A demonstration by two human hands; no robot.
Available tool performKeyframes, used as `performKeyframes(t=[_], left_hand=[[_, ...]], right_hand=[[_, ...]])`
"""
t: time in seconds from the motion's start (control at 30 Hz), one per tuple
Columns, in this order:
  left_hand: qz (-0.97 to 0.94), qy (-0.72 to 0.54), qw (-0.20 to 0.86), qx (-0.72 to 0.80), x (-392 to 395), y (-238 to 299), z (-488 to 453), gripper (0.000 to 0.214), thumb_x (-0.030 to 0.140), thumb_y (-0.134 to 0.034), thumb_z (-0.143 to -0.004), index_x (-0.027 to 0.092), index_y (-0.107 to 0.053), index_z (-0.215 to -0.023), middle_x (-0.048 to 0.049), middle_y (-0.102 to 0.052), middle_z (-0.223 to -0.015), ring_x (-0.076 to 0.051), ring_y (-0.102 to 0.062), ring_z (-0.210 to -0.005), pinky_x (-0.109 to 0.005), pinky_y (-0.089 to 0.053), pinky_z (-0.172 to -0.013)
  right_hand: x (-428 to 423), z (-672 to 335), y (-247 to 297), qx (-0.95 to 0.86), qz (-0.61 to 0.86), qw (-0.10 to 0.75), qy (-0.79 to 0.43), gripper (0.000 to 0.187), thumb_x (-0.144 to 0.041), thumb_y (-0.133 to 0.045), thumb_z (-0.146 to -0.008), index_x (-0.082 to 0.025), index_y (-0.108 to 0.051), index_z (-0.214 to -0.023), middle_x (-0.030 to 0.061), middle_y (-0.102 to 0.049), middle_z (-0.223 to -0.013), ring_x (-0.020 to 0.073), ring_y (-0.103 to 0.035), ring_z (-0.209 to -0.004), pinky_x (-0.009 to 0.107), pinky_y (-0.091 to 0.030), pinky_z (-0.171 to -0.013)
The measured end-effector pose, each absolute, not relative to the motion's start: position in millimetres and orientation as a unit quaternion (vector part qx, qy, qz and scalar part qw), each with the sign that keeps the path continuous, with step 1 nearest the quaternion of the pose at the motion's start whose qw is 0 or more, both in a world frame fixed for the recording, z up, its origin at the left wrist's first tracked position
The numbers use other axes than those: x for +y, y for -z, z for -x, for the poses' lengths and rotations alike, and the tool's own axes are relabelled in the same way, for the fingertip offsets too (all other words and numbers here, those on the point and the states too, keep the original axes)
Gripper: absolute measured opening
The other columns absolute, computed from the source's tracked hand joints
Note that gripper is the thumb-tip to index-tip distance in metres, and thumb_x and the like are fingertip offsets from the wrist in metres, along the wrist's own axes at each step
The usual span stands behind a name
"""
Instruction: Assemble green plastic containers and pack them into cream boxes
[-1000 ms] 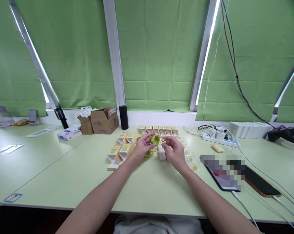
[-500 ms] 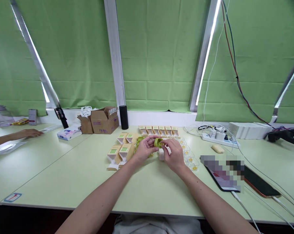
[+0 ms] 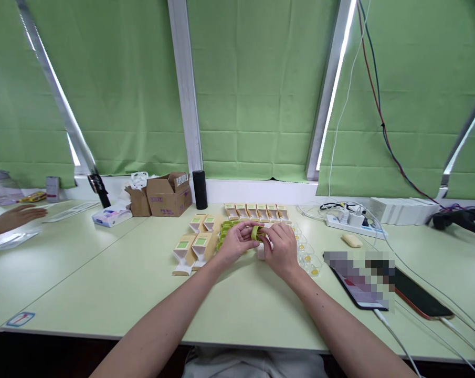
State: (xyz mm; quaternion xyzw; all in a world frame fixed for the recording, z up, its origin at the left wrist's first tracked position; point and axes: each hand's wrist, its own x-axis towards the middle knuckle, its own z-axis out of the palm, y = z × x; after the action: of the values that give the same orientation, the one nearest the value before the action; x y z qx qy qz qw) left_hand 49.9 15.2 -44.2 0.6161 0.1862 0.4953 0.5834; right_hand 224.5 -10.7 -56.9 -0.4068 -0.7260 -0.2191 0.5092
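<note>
While left hand holds a green cup and right hand pinches at it, carton lettering is illegible.

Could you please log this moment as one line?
Left hand: holds green container | Right hand: touches same container | Left side: cartons | Right side: clear plastic pieces

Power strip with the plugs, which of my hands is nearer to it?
Right. Your right hand is left of the power strip, slightly nearer you; your left hand is farther left, across the small green container.
</note>
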Motion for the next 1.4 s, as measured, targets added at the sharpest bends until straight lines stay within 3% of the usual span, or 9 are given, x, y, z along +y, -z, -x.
performKeyframes(t=[0.47, 0.67, 0.87, 0.97, 1.1, 1.23, 1.4], left_hand=[[-0.613, -0.493, 0.585, 0.196, 16.0, 45.4, -49.7, 0.057, 0.011, -0.093, -0.065, 0.016, -0.068, -0.115, -0.014, -0.076, -0.12, -0.022, -0.074, -0.1, -0.033, -0.056, -0.093], [-0.619, -0.495, 0.577, 0.198, 17.8, 45.5, -48.3, 0.056, 0.013, -0.094, -0.065, 0.015, -0.07, -0.116, -0.0139, -0.076, -0.12, -0.023, -0.074, -0.103, -0.035, -0.056, -0.095], [-0.611, -0.525, 0.556, 0.207, 17.2, 39.9, -45.4, 0.057, 0.019, -0.094, -0.066, 0.015, -0.07, -0.119, -0.014, -0.076, -0.121, -0.027, -0.072, -0.113, -0.037, -0.056, -0.099], [-0.614, -0.543, 0.53, 0.217, 18.3, 39.8, -45.3, 0.055, 0.019, -0.094, -0.066, 0.016, -0.071, -0.116, -0.0139, -0.075, -0.121, -0.027, -0.071, -0.113, -0.038, -0.056, -0.099], [-0.626, -0.548, 0.507, 0.224, 21.2, 44.5, -48.2, 0.055, 0.02, -0.095, -0.063, 0.016, -0.072, -0.114, -0.0135, -0.076, -0.119, -0.027, -0.071, -0.113, -0.04, -0.055, -0.102], [-0.648, -0.541, 0.487, 0.226, 20.1, 46.0, -50.6, 0.06, 0.022, -0.096, -0.063, 0.016, -0.071, -0.117, -0.0142, -0.075, -0.119, -0.028, -0.07, -0.114, -0.041, -0.053, -0.104], [-0.642, -0.567, 0.459, 0.234, 17.2, 44.0, -48.2, 0.05, 0.035, -0.085, -0.079, 0.016, -0.068, -0.122, -0.0162, -0.073, -0.126, -0.028, -0.068, -0.12, -0.04, -0.054, -0.102]], right_hand=[[-4.8, -224.6, 63.7, -0.739, 0.387, 0.518, 0.191, 0.016, -0.016, -0.057, -0.097, -0.023, -0.07, -0.089, 0.0029, -0.065, -0.07, 0.0225, -0.051, -0.076, 0.037, -0.036, -0.072], [-4.8, -226.3, 60.4, -0.748, 0.363, 0.524, 0.186, 0.013, -0.016, -0.06, -0.096, -0.022, -0.071, -0.097, 0.0029, -0.066, -0.071, 0.0225, -0.053, -0.076, 0.037, -0.039, -0.071], [-8.8, -232.3, 56.9, -0.762, 0.32, 0.548, 0.125, 0.029, -0.013, -0.058, -0.093, -0.022, -0.066, -0.12, 0.0059, -0.07, -0.088, 0.0248, -0.061, -0.084, 0.041, -0.05, -0.075], [-11.2, -230.8, 57.0, -0.746, 0.328, 0.572, 0.096, 0.037, -0.015, -0.059, -0.091, -0.024, -0.062, -0.127, 0.011, -0.07, -0.112, 0.0292, -0.065, -0.105, 0.047, -0.056, -0.087], [-9.6, -226.1, 61.8, -0.761, 0.328, 0.558, 0.05, 0.056, -0.014, -0.058, -0.09, -0.026, -0.051, -0.144, 0.0134, -0.064, -0.136, 0.0314, -0.059, -0.128, 0.053, -0.056, -0.102], [-6.2, -224.0, 65.5, -0.762, 0.32, 0.562, 0.004, 0.057, -0.01, -0.056, -0.089, -0.027, -0.053, -0.144, 0.0117, -0.066, -0.135, 0.0298, -0.062, -0.126, 0.051, -0.059, -0.1], [-4.7, -224.2, 64.0, -0.712, 0.323, 0.621, -0.053, 0.048, -0.013, -0.06, -0.089, -0.027, -0.06, -0.135, 0.0099, -0.068, -0.129, 0.0262, -0.07, -0.11, 0.047, -0.062, -0.096]])
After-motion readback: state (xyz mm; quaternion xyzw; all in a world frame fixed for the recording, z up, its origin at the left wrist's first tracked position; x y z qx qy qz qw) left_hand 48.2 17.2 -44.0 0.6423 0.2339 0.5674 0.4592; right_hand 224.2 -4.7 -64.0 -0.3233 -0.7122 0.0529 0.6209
